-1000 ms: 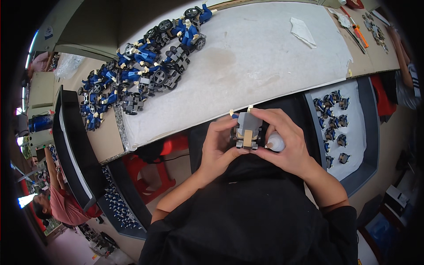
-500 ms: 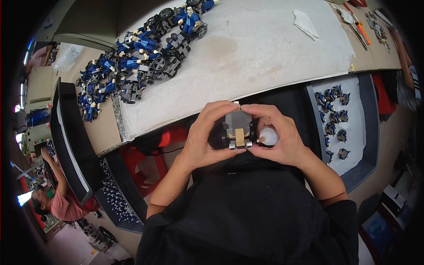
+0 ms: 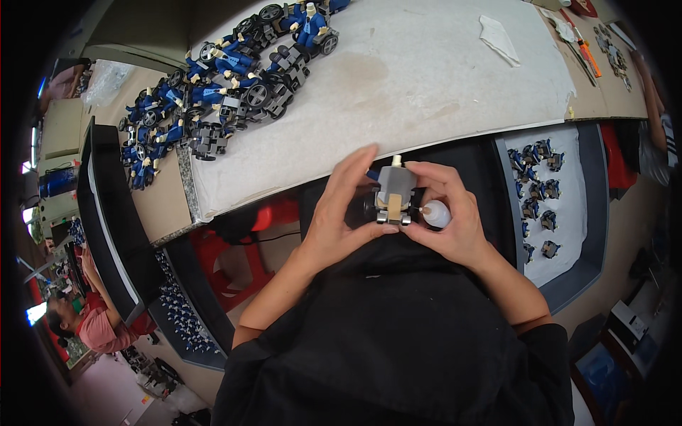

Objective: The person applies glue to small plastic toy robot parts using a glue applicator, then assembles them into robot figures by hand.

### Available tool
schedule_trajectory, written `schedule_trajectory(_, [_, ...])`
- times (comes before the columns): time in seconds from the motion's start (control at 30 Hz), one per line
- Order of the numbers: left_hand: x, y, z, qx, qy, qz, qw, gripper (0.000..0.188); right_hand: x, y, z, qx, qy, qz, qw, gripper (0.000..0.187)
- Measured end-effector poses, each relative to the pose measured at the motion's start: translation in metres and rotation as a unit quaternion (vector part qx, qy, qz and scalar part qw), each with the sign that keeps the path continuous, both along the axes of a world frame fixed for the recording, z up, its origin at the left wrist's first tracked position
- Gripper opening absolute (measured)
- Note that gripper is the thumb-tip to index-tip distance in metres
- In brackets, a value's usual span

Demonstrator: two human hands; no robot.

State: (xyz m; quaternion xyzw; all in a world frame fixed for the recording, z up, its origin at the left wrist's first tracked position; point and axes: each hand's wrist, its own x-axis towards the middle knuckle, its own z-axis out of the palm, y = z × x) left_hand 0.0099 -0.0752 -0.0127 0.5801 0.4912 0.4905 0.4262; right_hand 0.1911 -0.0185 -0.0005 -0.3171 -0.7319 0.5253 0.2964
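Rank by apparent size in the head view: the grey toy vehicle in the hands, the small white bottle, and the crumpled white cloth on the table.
1. Grey toy vehicle, held between left hand and right hand.
2 and 3. White cloth and small white bottle look about alike; the bottle is partly hidden and nearer the camera, so no firm ranking.

Toy car [image 3: 394, 197]: grey body, tan centre strip, black wheels. Bottle [image 3: 435, 214]: white. Toy pile [image 3: 227, 78]: blue and grey, black wheels, cream bits. Table cover [image 3: 426, 78]: off-white, faint brown stains. Tray [image 3: 593, 206]: dark grey, white liner, blue-grey parts. Stool [image 3: 234, 263]: red.
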Motion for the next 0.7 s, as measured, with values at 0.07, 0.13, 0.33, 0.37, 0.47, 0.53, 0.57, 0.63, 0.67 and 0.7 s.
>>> schedule_trajectory(0.07, [0.006,0.003,0.001,-0.036,-0.065,0.034,0.997,0.077,0.003,-0.006,-0.005,0.008,0.034,-0.067,0.997,0.064])
schedule_trajectory(0.13, [0.006,0.004,0.0,0.033,0.084,-0.034,0.995,0.075,0.008,-0.014,-0.01,0.003,0.029,-0.084,0.996,0.065])
schedule_trajectory(0.33, [0.008,-0.002,-0.002,-0.029,-0.092,-0.032,0.995,0.069,0.023,0.001,0.016,0.0,-0.009,-0.044,0.999,0.064])
schedule_trajectory(0.37, [0.007,0.0,0.001,-0.033,-0.089,-0.029,0.995,0.071,0.026,0.005,0.019,-0.051,-0.022,-0.017,0.998,0.063])
schedule_trajectory(0.47, [0.003,0.004,0.002,-0.046,-0.093,-0.049,0.993,0.079,0.021,0.016,0.025,-0.16,0.027,-0.033,0.986,0.062])
schedule_trajectory(0.53, [0.002,0.006,0.005,-0.011,-0.05,-0.052,0.997,0.08,0.018,0.023,0.026,-0.182,0.022,-0.014,0.983,0.06])
schedule_trajectory(0.57, [0.002,0.007,0.007,-0.011,-0.05,-0.053,0.997,0.08,0.017,0.025,0.026,-0.203,0.017,0.005,0.979,0.058])
schedule_trajectory(0.63, [-0.001,0.008,0.01,0.013,-0.022,-0.063,0.998,0.082,0.013,0.027,0.028,-0.216,0.005,0.018,0.976,0.053])
schedule_trajectory(0.67, [-0.002,0.007,0.009,0.012,-0.022,-0.062,0.998,0.082,0.011,0.028,0.028,-0.229,-0.008,0.03,0.973,0.049])
schedule_trajectory(0.7, [-0.003,0.008,0.009,0.013,-0.002,-0.064,0.998,0.081,0.01,0.028,0.027,-0.23,-0.008,0.03,0.973,0.049])
